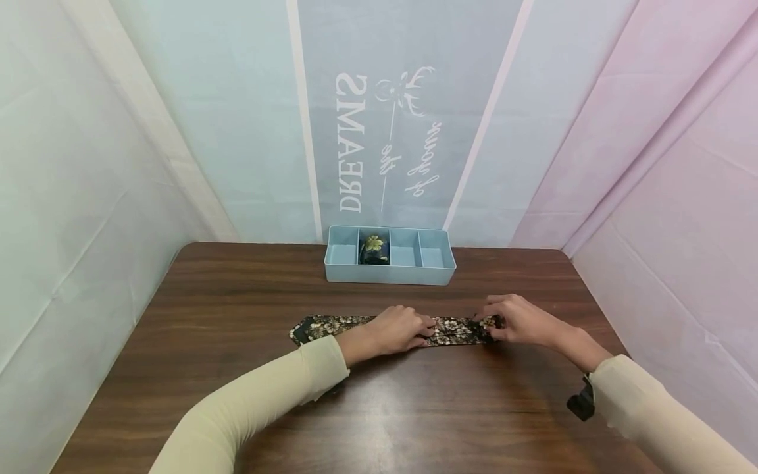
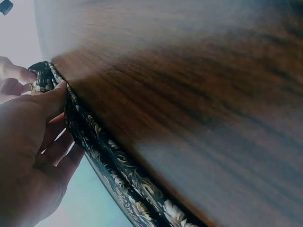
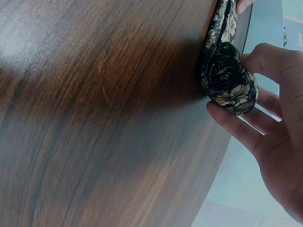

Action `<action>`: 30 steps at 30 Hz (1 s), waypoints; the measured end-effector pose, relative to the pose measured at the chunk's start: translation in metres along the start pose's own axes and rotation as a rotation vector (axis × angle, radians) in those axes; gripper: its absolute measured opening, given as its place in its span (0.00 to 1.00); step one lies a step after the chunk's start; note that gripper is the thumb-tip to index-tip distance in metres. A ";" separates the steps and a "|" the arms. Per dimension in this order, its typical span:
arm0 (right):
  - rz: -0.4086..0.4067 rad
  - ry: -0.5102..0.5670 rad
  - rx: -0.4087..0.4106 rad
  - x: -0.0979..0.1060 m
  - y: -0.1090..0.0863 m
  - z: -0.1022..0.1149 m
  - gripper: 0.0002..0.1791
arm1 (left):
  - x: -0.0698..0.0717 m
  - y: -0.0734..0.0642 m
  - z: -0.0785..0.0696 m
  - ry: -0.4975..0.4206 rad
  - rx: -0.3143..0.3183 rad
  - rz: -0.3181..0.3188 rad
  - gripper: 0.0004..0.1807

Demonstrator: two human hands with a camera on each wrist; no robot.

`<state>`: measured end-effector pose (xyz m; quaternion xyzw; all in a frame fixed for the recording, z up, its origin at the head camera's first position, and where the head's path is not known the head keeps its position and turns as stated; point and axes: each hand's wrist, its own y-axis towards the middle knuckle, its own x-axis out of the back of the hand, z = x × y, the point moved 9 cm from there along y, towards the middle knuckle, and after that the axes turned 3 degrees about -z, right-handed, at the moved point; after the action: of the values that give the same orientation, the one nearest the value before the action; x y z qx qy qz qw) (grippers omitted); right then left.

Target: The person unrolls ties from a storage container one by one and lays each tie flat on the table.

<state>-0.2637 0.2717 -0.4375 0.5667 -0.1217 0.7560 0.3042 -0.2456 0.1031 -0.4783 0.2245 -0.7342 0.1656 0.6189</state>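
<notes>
A dark necktie (image 1: 453,331) with cream and tan flowers lies across the table, its pointed end toward the left. At the right it is wound into a roll (image 3: 226,78), whose spiral shows in the right wrist view. My right hand (image 1: 521,320) grips this roll between thumb and fingers. Around the middle of the flat length, my left hand (image 1: 398,329) holds the necktie with the thumb along one edge and the fingers along the other. In the left wrist view the long flat part (image 2: 137,191) stretches away from that hand, showing a lengthwise fold.
Behind the necktie, a light blue organizer box (image 1: 391,275) with several compartments stands at the back of the brown wooden table (image 1: 379,408). A rolled dark item with a yellow flower (image 1: 374,250) sits in its second compartment from the left. Fabric sheets (image 1: 237,99) surround the table.
</notes>
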 end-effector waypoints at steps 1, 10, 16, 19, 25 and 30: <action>0.002 -0.001 0.000 0.000 0.000 0.000 0.15 | 0.000 0.000 0.000 -0.003 -0.002 -0.002 0.18; -0.004 0.006 -0.085 0.002 -0.009 -0.010 0.10 | 0.001 -0.010 0.007 -0.052 -0.004 -0.022 0.17; -0.061 -0.012 -0.061 0.001 -0.008 -0.008 0.04 | 0.002 -0.015 0.011 -0.062 -0.003 -0.017 0.17; -0.070 -0.014 -0.070 0.001 -0.008 -0.008 0.06 | 0.003 -0.018 0.012 -0.069 -0.002 -0.012 0.16; -0.090 -0.004 -0.046 0.002 -0.009 -0.005 0.15 | 0.007 -0.023 0.015 -0.085 -0.004 -0.024 0.15; -0.072 0.015 -0.024 -0.001 -0.011 -0.004 0.17 | 0.007 -0.030 0.020 -0.085 -0.001 -0.025 0.15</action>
<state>-0.2601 0.2817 -0.4415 0.5614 -0.1081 0.7472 0.3388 -0.2468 0.0666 -0.4756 0.2404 -0.7570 0.1479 0.5893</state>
